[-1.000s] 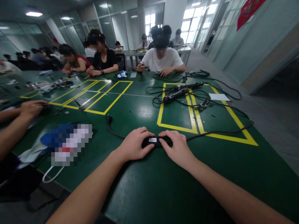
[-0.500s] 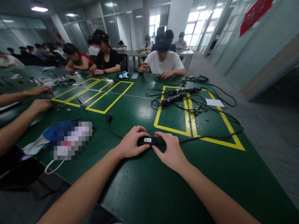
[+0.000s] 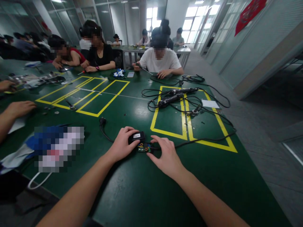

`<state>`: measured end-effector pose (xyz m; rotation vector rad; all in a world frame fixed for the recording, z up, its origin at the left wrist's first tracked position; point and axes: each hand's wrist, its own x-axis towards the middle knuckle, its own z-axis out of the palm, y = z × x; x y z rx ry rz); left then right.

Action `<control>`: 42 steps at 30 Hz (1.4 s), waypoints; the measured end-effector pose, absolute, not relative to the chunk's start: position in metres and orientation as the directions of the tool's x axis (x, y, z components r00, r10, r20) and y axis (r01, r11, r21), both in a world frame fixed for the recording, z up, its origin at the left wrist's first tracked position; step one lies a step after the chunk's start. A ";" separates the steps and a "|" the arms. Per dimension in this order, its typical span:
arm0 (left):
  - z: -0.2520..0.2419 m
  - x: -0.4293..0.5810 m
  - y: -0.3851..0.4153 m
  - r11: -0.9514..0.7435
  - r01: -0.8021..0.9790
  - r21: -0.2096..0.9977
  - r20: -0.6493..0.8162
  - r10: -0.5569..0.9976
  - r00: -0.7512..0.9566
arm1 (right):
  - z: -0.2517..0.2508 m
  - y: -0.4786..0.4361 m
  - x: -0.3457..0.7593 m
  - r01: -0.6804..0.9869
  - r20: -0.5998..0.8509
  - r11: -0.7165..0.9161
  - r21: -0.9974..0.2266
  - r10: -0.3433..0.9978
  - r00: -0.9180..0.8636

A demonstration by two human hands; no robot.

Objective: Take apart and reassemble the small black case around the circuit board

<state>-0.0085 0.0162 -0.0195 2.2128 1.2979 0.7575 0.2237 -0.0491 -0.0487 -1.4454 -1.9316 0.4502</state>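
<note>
My left hand (image 3: 124, 142) is closed on a black plastic cover (image 3: 141, 135) with a white label, tilted at the upper left of a small circuit board (image 3: 145, 147). The bare board shows colored parts and copper-colored rings. My right hand (image 3: 167, 154) straddles the board's right end, index fingertip at its upper edge and thumb at its lower edge; how firmly it grips cannot be seen. A black cable (image 3: 203, 139) runs out to the right under that hand. At the left, a cord ends in a black plug (image 3: 102, 121) on the table.
Black cylindrical tools (image 3: 171, 100) with tangled cables lie inside yellow tape outlines (image 3: 169, 134) on the green table (image 3: 132, 186). A white paper (image 3: 210, 103) is at the right. A blurred-out bag-like item (image 3: 59, 148) and another person's hand (image 3: 21, 108) are at the left. Co-workers sit opposite.
The labelled black cover has come away from the board, which now lies exposed between my hands. Both hands and the whole scene appear shifted left in the view.
</note>
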 end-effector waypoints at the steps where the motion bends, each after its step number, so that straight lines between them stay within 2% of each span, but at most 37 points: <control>1: -0.021 -0.009 0.016 -0.436 0.665 0.606 0.218 0.895 0.389 | -0.048 -0.049 0.223 0.705 0.299 0.324 -0.631 0.940 -0.164; 10: -0.013 -0.010 0.010 -0.443 0.746 0.497 0.237 0.897 0.374 | -0.044 -0.051 0.222 0.700 0.257 0.306 -0.645 0.950 -0.179; 15: 0.011 -0.021 0.009 -0.505 0.732 0.458 0.024 0.830 0.558 | -0.043 -0.052 0.221 0.712 0.250 0.292 -0.639 0.954 -0.167; 18: 0.017 -0.026 0.008 -0.528 0.723 0.445 -0.021 0.802 0.598 | -0.042 -0.052 0.221 0.724 0.244 0.288 -0.626 0.955 -0.169; 21: 0.017 -0.027 0.007 -0.540 0.719 0.438 -0.017 0.795 0.607 | -0.040 -0.052 0.221 0.740 0.237 0.277 -0.613 0.958 -0.162; 26: 0.017 -0.029 0.009 -0.518 0.665 0.538 0.013 0.794 0.608 | -0.039 -0.052 0.221 0.772 0.235 0.285 -0.569 0.955 -0.180; 29: 0.020 -0.028 0.008 -0.500 0.665 0.556 0.007 0.802 0.597 | -0.039 -0.052 0.222 0.772 0.233 0.294 -0.564 0.953 -0.192; 42: 0.026 -0.027 -0.001 -0.553 0.724 0.413 0.057 0.809 0.586 | -0.039 -0.054 0.218 0.792 0.236 0.316 -0.523 0.946 -0.222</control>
